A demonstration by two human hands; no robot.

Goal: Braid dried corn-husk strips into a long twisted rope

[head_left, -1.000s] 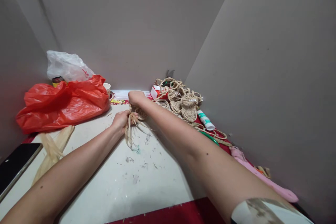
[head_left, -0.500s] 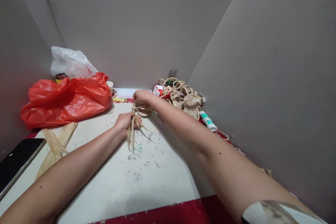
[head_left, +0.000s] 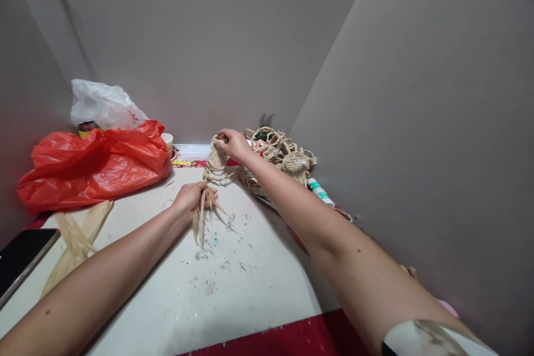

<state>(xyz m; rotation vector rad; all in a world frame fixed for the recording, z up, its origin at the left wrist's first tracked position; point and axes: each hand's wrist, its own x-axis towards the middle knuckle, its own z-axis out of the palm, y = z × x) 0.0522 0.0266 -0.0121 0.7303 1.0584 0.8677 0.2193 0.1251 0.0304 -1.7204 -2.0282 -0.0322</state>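
My left hand [head_left: 189, 198] is closed around the frayed end of some pale dry husk strips [head_left: 201, 221], whose loose tails hang over the white tabletop. Just beyond it, my right hand [head_left: 236, 146] pinches the upper edge of a woven husk-cord piece [head_left: 216, 158], held up on its side. A thin braided cord [head_left: 207, 175] runs from below that piece toward the strips in my left hand. To the right of my right wrist lies a heap of braided cord and woven pieces [head_left: 287, 154], partly hidden by my forearm.
A red plastic bag [head_left: 95, 164] lies at the left, with a clear plastic bag [head_left: 106, 105] behind it and a paper cup [head_left: 167, 142] beside it. Flat husks [head_left: 77, 239] and a phone [head_left: 25, 258] are near my left forearm. Grey walls [head_left: 208, 39] enclose the table. A green-and-white roll [head_left: 320, 191] lies right.
My right hand has lifted the woven piece from lying flat to standing on its side. My left hand keeps its hold on the husk strips. The view has shifted slightly.
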